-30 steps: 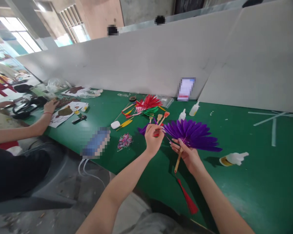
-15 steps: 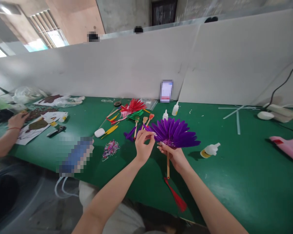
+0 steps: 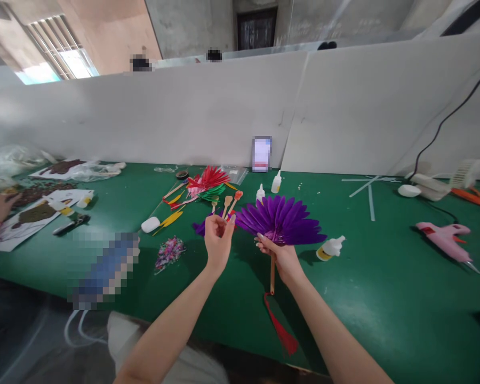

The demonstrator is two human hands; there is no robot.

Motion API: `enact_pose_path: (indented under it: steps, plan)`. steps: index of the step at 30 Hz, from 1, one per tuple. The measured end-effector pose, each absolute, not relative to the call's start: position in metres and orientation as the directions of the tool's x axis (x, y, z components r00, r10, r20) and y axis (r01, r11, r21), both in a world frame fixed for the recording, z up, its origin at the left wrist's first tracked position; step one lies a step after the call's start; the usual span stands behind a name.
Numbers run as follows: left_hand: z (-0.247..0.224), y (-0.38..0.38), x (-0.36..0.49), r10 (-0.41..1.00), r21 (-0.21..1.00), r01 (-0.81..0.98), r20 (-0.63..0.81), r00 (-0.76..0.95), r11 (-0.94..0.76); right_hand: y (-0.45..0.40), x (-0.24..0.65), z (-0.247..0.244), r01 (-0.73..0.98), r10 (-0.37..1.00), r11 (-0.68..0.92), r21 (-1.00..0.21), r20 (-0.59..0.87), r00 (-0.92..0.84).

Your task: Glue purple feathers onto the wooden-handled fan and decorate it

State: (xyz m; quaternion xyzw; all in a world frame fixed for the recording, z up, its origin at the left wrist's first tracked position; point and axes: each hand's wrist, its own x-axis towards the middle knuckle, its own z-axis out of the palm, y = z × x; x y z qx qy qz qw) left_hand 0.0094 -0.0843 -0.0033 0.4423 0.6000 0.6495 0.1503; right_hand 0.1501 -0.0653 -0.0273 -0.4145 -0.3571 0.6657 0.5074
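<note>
Well, my right hand [image 3: 282, 257] is closed round the base of the purple feather fan [image 3: 280, 221], where its feathers meet the wooden handle [image 3: 272, 274], and holds it spread above the green table [image 3: 368, 320]. The red tassel [image 3: 284, 333] trails from the handle's end, below the fan. My left hand [image 3: 218, 241] is just beside the fan's left edge, thumb and fingers curled close together; whether a feather or anything else is between them, I cannot tell. I judge the step in hand to be fine work at that edge, my right hand steadying and my left attending to the feathers. The next move, I think, calls for a firm hold at the base and a light fingertip touch, so that the outer feathers do not bend. Left of the fan, beyond my left hand, lie purple feathers [image 3: 200, 228] and wooden sticks [image 3: 228, 201]. Near the fan's right side is a white bottle [image 3: 330, 249]; two more bottles [image 3: 277, 182] are behind it, and well to its right lies a pink glue gun [image 3: 444, 241].
</note>
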Motion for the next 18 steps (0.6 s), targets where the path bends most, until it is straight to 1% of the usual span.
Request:
enact_pose_path:
  steps: [2,3,6,8,11,14,16,18]
  plan:
    - [-0.002,-0.083,0.007,0.822,0.942,0.311,0.278,-0.497,-0.13,-0.065,0.15,-0.028,-0.365,0.977,-0.207,-0.908,-0.174,-0.122]
    - [-0.002,-0.082,0.006,0.855,0.936,0.337,0.254,-0.452,-0.1,-0.065,0.149,-0.029,-0.356,0.979,-0.197,-0.914,-0.166,-0.117]
    - [-0.004,-0.083,0.005,0.891,0.895,0.437,0.267,-0.368,-0.089,-0.064,0.15,-0.031,-0.321,0.985,-0.169,-0.932,-0.145,-0.099]
    - [-0.006,-0.083,0.005,0.894,0.895,0.435,0.272,-0.357,-0.098,-0.063,0.151,-0.032,-0.299,0.986,-0.159,-0.941,-0.138,-0.09]
    - [-0.008,-0.081,0.001,0.896,0.937,0.333,0.233,-0.379,-0.102,-0.062,0.153,-0.032,-0.291,0.982,-0.177,-0.94,-0.147,-0.121]
    - [-0.007,-0.077,-0.004,0.869,0.977,0.174,0.19,-0.458,-0.122,-0.063,0.154,-0.031,-0.3,0.969,-0.214,-0.93,-0.164,-0.184]
    - [-0.005,-0.076,-0.008,0.838,0.986,0.077,0.167,-0.519,-0.149,-0.064,0.155,-0.029,-0.305,0.953,-0.259,-0.916,-0.191,-0.236]
    - [-0.001,-0.075,-0.01,0.8,0.983,0.038,0.169,-0.575,-0.179,-0.065,0.156,-0.027,-0.317,0.923,-0.333,-0.888,-0.238,-0.303]
